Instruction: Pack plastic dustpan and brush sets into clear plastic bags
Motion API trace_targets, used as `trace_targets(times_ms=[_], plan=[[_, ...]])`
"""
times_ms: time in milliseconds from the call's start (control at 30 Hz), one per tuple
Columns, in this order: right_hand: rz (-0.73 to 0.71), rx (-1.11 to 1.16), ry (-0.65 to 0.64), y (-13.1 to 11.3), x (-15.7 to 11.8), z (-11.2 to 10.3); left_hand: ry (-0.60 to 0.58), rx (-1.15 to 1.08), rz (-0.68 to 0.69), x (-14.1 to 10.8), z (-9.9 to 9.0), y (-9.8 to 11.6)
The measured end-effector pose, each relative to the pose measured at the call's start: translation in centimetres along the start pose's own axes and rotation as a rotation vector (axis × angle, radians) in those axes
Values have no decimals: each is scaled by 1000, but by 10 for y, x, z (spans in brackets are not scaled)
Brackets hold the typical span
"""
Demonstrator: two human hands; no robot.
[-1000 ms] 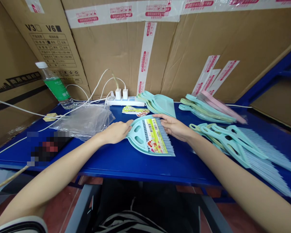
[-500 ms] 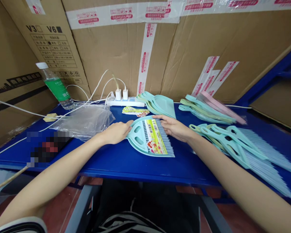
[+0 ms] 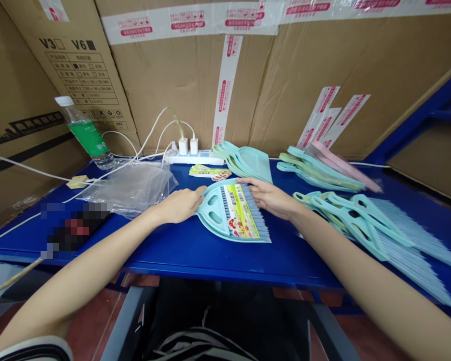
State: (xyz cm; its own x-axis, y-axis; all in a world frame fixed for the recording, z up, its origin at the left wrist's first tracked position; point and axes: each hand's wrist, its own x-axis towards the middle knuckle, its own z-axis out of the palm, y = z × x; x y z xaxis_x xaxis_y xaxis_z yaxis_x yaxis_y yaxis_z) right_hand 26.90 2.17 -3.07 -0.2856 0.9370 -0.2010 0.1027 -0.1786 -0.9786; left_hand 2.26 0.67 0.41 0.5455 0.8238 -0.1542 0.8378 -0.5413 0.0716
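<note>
A light-blue dustpan (image 3: 225,238) lies in front of me with a matching hand brush (image 3: 215,213) nested on it. Across the brush runs a yellow-green printed card (image 3: 242,210), and grey-blue bristles show on both sides of it. My left hand (image 3: 182,204) is closed round the handle end, which it mostly hides. At the far right corner, my right hand (image 3: 268,198) grips the dustpan's edge beside the bristles, index finger along the rim and the other fingers curled.
Behind are stacked dustpans (image 3: 253,161), printed cards (image 3: 208,172) and a power strip (image 3: 195,158). Several brushes (image 3: 364,225) and bagged sets (image 3: 323,170) lie right. On the left are clear plastic bags (image 3: 131,183), a bottle (image 3: 86,135) and cables. Cardboard walls the blue table (image 3: 210,258).
</note>
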Motion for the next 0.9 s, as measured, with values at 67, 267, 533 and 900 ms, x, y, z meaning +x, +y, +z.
trace_targets(times_ms=[67,267,533,900], plan=[[16,2,19,-1,0,1,13,6,4,0,1,-1],[50,44,55,-5,-2,5,41,20,28,1,4,-4],[15,20,49,-2,-2,3,26,6,13,0,1,-1],[-25,-17,18,2,1,0,47,11,34,0,4,-4]])
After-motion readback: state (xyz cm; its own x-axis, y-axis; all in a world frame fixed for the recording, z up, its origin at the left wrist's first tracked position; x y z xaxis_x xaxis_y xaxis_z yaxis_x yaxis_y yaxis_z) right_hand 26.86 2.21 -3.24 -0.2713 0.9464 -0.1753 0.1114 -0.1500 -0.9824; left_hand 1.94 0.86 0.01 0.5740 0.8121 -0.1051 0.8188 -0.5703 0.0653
